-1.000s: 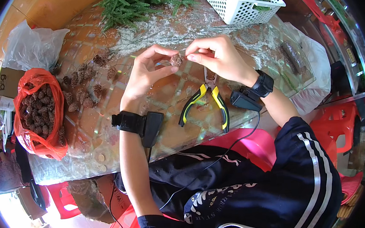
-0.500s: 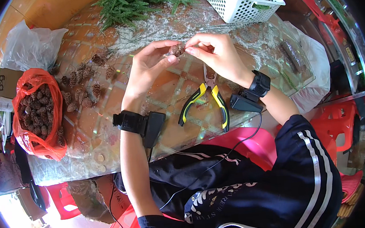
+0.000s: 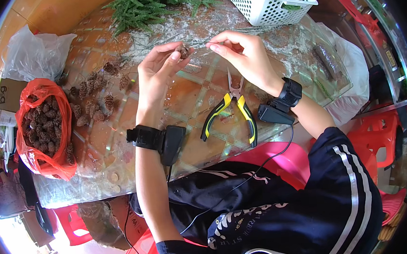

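Observation:
Above the middle of the table, my left hand (image 3: pixel 160 66) grips a brown pine cone (image 3: pixel 183 51) between thumb and fingertips. To its right, my right hand (image 3: pixel 239 52) pinches a thin wire-like strand (image 3: pixel 202 44) that runs toward the cone; where it joins the cone is too small to make out. A pair of pliers (image 3: pixel 235 95) with yellow and black handles lies spread on the table below my right hand. Several loose pine cones (image 3: pixel 109 102) lie to the left of my left hand.
A red plastic bag (image 3: pixel 22 136) full of pine cones stands at the left, near a crumpled clear bag (image 3: pixel 37 51). Green artificial sprigs (image 3: pixel 151 7) and a white perforated basket (image 3: pixel 261 12) of greenery are at the back. White powder (image 3: pixel 177 31) covers the table there.
My left hand has moved slightly left with the pine cone. My right hand has drawn apart from it, widening the gap, with the thin strand showing between them.

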Action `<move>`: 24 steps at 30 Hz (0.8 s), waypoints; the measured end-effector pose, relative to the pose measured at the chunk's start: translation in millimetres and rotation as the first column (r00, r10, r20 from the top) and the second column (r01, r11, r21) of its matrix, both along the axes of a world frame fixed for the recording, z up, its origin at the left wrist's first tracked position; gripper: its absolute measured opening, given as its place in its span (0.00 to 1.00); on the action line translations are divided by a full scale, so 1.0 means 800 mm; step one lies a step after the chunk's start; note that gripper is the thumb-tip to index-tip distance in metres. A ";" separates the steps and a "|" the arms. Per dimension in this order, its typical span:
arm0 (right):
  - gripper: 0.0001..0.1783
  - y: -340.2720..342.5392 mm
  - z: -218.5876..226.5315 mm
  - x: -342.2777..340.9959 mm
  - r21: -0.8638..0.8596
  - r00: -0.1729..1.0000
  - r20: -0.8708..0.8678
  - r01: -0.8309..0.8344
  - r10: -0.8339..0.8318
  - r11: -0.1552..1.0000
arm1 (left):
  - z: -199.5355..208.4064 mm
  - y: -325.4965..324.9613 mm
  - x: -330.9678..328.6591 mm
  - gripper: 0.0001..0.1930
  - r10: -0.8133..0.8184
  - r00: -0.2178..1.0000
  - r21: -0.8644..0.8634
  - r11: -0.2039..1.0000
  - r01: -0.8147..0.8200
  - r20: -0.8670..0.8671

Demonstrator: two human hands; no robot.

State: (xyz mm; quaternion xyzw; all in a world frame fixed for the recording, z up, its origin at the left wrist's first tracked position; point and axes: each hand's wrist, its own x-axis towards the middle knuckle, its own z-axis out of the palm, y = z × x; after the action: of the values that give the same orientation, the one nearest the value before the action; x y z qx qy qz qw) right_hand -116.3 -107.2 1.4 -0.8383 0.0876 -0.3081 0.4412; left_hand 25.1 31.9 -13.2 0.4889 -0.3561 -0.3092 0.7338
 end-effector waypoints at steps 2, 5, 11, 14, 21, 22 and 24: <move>0.08 -0.001 -0.002 0.000 0.006 1.000 0.013 0.004 -0.004 1.000 | 0.000 -0.001 -0.001 0.10 0.002 1.000 -0.015 1.000 -0.002 -0.021; 0.08 -0.002 -0.002 -0.001 0.018 1.000 0.029 -0.007 0.006 1.000 | 0.002 -0.001 -0.003 0.09 -0.025 0.999 -0.018 1.000 0.025 -0.026; 0.09 0.000 0.003 -0.002 0.068 0.997 0.056 -0.059 0.055 0.996 | -0.001 0.002 0.003 0.08 -0.086 0.995 -0.042 0.996 0.084 -0.059; 0.09 0.001 0.012 -0.006 0.229 0.992 0.032 -0.125 0.120 0.966 | -0.002 0.003 0.004 0.08 -0.149 0.985 -0.075 0.987 0.143 -0.092; 0.09 0.001 0.006 -0.004 0.500 0.979 0.093 -0.203 0.181 0.842 | -0.003 0.003 0.000 0.08 -0.202 0.967 -0.171 0.970 0.175 -0.155; 0.10 0.001 0.005 -0.003 0.539 0.974 0.121 -0.226 0.191 0.811 | -0.003 0.003 0.000 0.08 -0.202 0.967 -0.171 0.970 0.175 -0.155; 0.10 0.000 0.005 -0.004 0.535 0.975 0.115 -0.221 0.188 0.816 | -0.002 0.003 -0.001 0.09 -0.207 0.964 -0.174 0.968 0.178 -0.168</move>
State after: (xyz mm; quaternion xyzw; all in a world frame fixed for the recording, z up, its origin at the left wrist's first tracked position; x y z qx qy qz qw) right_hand -119.1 -107.1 5.5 -0.6736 0.0684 -0.2450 0.6939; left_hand 24.6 34.2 -14.4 0.3614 -0.3559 -0.3942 0.7664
